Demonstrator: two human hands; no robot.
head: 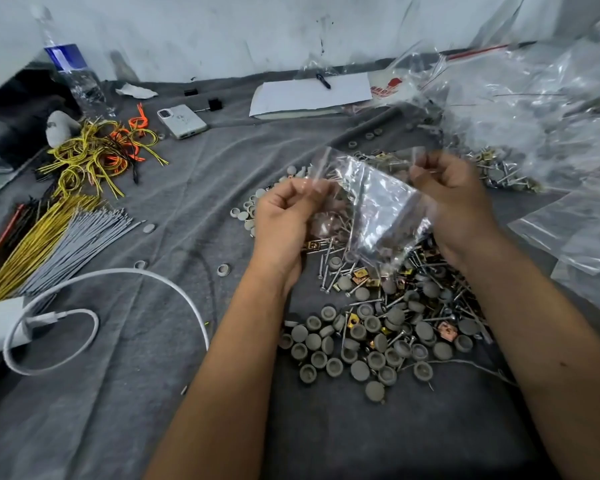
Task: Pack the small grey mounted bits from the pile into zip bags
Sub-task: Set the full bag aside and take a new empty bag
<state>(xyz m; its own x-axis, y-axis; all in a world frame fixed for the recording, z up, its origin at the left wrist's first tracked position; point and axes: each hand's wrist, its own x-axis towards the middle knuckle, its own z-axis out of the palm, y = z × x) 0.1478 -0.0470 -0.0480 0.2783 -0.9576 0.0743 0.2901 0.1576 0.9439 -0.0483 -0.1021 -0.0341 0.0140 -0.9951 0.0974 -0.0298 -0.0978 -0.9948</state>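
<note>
Grey cloth-covered surface [174, 188] seen from the head view, with open cloth at the lower left and along the near edge between the forearms. Left margin is crowded by bundles of yellow, grey and orange wires [59, 216] and a looped white cable [94, 317]; a phone [182, 121], a water bottle [70, 67] and a white pad [312, 93] lie toward the back wall. Loose clear bags [541, 109] fill the right side and run out of frame. Pile of small grey mounted bits [371, 341], mixed with pins and brass-coloured clips, sits at centre right, directly under the hands; its upper part is hidden behind them. Zip bag [378, 209] is held above the pile; glare and motion blur make its contents hard to tell. Left hand [284, 216] has a curled grip pinching the bag's left upper edge; right hand [454, 199] has a curled grip pinching the right upper edge, the bag stretched between them.
</note>
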